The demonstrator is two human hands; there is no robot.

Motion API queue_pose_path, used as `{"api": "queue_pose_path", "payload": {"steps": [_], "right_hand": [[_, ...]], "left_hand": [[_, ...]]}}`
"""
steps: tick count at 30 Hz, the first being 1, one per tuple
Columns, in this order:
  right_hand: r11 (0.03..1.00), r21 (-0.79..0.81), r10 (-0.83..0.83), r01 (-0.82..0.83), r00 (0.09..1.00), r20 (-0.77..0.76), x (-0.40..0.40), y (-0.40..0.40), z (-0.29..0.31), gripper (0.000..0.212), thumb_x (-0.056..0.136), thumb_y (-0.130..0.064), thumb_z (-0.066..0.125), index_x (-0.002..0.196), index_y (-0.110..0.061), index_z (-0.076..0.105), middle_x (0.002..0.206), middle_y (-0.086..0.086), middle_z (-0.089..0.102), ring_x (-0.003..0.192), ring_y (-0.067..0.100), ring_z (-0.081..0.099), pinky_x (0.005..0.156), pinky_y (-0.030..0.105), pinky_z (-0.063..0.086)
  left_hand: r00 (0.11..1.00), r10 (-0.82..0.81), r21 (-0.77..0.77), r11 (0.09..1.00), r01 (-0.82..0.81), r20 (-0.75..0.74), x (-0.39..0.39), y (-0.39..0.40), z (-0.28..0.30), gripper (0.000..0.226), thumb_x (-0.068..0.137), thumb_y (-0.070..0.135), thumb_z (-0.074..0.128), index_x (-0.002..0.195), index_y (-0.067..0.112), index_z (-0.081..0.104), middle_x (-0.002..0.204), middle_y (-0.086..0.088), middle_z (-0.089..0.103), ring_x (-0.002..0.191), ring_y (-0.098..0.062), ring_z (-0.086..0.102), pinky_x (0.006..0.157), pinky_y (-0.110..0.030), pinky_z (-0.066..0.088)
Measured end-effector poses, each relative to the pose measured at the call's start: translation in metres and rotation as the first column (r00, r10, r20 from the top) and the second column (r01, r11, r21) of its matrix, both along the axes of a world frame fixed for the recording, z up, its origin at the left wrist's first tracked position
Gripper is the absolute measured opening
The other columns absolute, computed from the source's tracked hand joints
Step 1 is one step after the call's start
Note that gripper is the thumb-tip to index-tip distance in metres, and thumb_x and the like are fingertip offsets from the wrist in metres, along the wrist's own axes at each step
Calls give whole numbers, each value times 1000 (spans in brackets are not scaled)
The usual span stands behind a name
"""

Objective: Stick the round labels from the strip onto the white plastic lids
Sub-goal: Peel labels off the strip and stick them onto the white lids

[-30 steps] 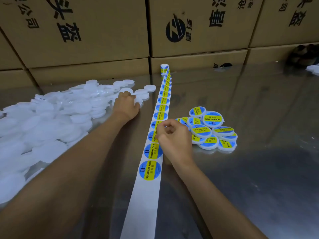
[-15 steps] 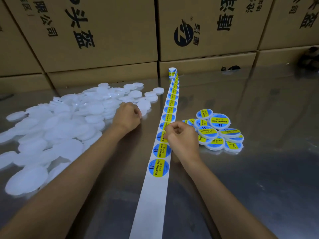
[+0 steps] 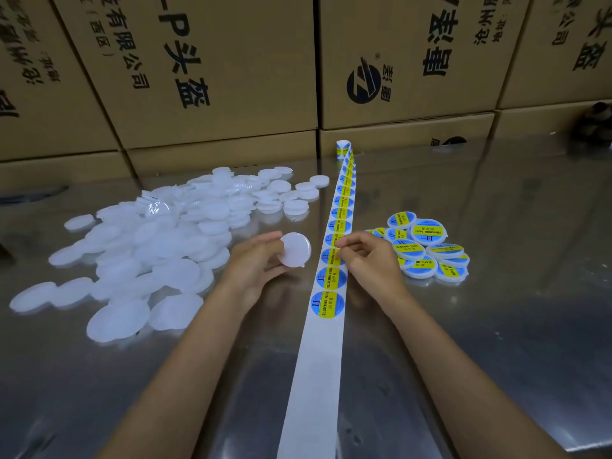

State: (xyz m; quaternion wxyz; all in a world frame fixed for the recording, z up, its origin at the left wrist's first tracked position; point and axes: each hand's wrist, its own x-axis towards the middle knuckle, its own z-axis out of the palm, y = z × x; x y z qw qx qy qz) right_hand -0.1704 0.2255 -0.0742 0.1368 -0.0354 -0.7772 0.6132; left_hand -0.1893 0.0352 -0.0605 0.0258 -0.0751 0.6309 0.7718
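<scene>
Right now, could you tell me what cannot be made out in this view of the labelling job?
- Label under the right hand: fingertips cover its edge, so lifted or not is unclear.
- Held lid in the left hand: its far face is turned away.
- Strip: cut off by the bottom edge.
- Roll: too small to count.
- Dark object: cut by the right edge.

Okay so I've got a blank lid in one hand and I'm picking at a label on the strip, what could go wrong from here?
1. The right hand pinches only the label edge; the label could fold and stick to itself.
2. Nothing weighs down the strip, so it may lift with the label.
3. The left hand holds the blank lid in the air, so the label might land off-centre.
</scene>
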Motion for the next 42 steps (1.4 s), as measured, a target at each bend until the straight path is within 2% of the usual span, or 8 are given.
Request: {"api": "queue_pose_path", "payload": {"steps": [5, 9, 16, 23, 27, 30, 36, 42], "right_hand": [[935, 225, 260, -272, 962, 85, 22, 12, 0, 17, 79, -6, 72, 90, -20, 71, 95, 3, 71, 96, 28, 65, 90, 39, 54], [801, 501, 305, -328, 943, 131, 31, 14, -5, 37, 73, -32, 84, 106, -32, 67, 107, -19, 58, 111, 9, 46, 102, 28, 39], [803, 529, 289, -274, 956, 55, 34, 12, -4, 34, 78, -28, 83, 109, -25, 71, 114, -12, 59, 114, 10, 46, 107, 36, 35], [837, 507, 228, -205, 974, 16, 31, 5, -6, 22, 80, -23, 81, 100, -18, 73, 105, -5, 62, 103, 15, 54, 99, 42, 43], [895, 418, 194, -156, 980, -48, 33, -1, -5, 18, 77, -12, 81, 90, -18, 70, 96, -5, 60, 92, 12, 55, 82, 23, 46], [974, 148, 181, -170, 982, -61, 33, -1, 3, 19, 76, -1, 79, 82, -16, 69, 85, -7, 63, 74, 2, 56, 70, 13, 45], [914, -387, 110, -121, 993, -49, 33, 6, 12, 14, 84, 0, 69, 90, -12, 67, 85, 1, 73, 76, 10, 67, 69, 23, 50], [913, -398, 66, -89, 995, -70, 32, 4, 13, 14, 84, -2, 71, 92, -12, 66, 87, 3, 74, 77, 12, 68, 68, 25, 52]], "left_hand": [[998, -54, 118, 992, 50, 32, 7, 16, -3, 29, 91, -5, 57, 119, -8, 63, 119, -24, 69, 108, -33, 70, 84, -35, 61], [998, -54, 68, 996, 55, -12, 13, 25, -9, 17, 96, -3, 53, 113, -3, 56, 119, -24, 67, 100, -30, 73, 84, -35, 61], [977, -161, -159, 977, 139, -138, 24, 33, -11, 15, 102, 1, 45, 114, 10, 46, 118, -22, 66, 82, -22, 76, 72, -25, 61], [965, -200, -205, 965, 164, -170, 27, 36, -7, 18, 103, 0, 43, 105, 17, 46, 115, -14, 64, 76, -16, 76, 66, -22, 59], [973, -169, -227, 965, 132, -154, 26, 35, -8, 19, 102, 0, 45, 104, 18, 48, 113, -14, 65, 80, -17, 72, 68, -24, 60], [977, -167, -254, 958, 129, -134, 24, 33, -10, 18, 101, 2, 45, 112, 15, 51, 104, -10, 68, 74, -10, 70, 68, -24, 59], [980, -147, -132, 983, 129, -135, 27, 34, -7, 37, 98, -6, 47, 123, 17, 61, 122, -18, 64, 97, -31, 73, 76, -31, 62], [979, -181, 161, 968, 194, -91, 29, 34, 0, 45, 98, -8, 42, 126, 19, 65, 122, -16, 69, 100, -34, 73, 87, -37, 60]]}}
